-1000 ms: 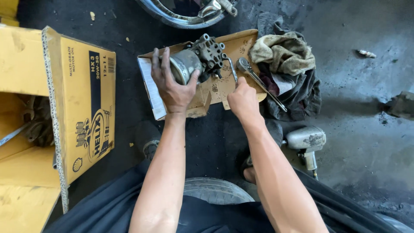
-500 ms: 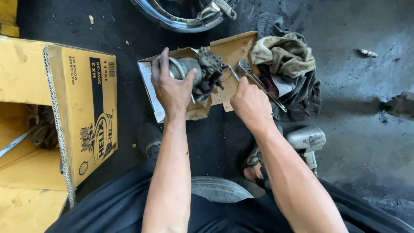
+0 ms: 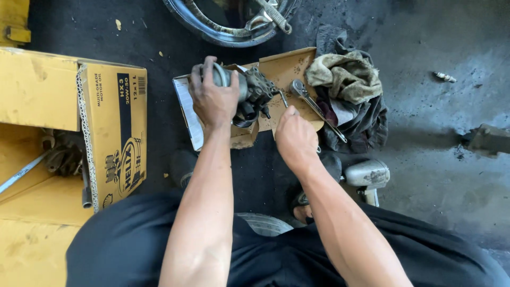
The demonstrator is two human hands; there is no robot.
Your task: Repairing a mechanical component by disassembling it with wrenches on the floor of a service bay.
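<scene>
Gripping a grimy metal engine part [image 3: 249,95] at upper centre of the frame, the left hand [image 3: 212,98] wraps over it above flattened cardboard [image 3: 284,69]; the right hand [image 3: 295,138] is loosely curled just beside, its grasp unclear, near a wrench [image 3: 313,106]

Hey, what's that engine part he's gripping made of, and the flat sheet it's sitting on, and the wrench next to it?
The engine part under the left hand looks like cast metal, dull grey and grimy. The flat sheet is probably cardboard: tan, matte, oil-spotted, with torn edges. The wrench appears to be steel, judging by its bright sheen.
</scene>
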